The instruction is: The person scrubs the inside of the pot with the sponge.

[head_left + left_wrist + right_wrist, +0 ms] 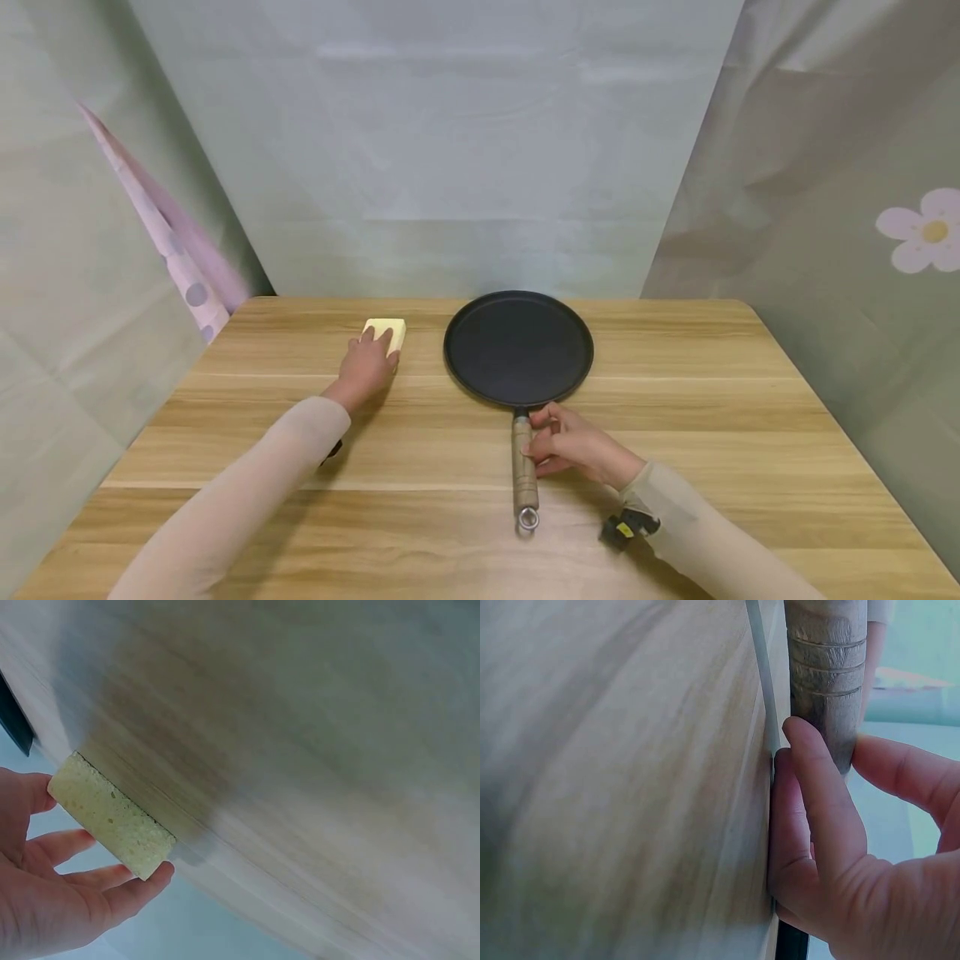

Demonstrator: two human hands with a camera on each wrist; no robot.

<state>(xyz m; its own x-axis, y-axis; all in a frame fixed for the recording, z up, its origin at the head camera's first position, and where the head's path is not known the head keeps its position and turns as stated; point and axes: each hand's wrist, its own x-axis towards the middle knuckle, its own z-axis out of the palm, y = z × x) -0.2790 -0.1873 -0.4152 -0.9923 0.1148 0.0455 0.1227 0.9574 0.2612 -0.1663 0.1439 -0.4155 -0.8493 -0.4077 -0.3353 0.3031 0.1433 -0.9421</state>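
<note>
In the head view, a pale yellow sponge (387,325) lies towards the back left of the wooden table, and my left hand (367,365) reaches over it. The left wrist view shows my thumb and fingers gripping the sponge (112,814) by its edges. A flat, round black crepe pan (517,346) sits right of the sponge, its wooden handle (524,467) pointing towards me. My right hand (577,450) comes from the right and pinches that handle. In the right wrist view, the thumb is on one side of the handle (827,660), with fingertips on the other.
The wooden table (675,400) has a rounded back right corner. Pale cloth (480,150) hangs behind it and on both sides. A flower (933,232) is printed on the right cloth, and a pink spotted fold (176,250) hangs at the left. A metal ring (528,518) ends the handle.
</note>
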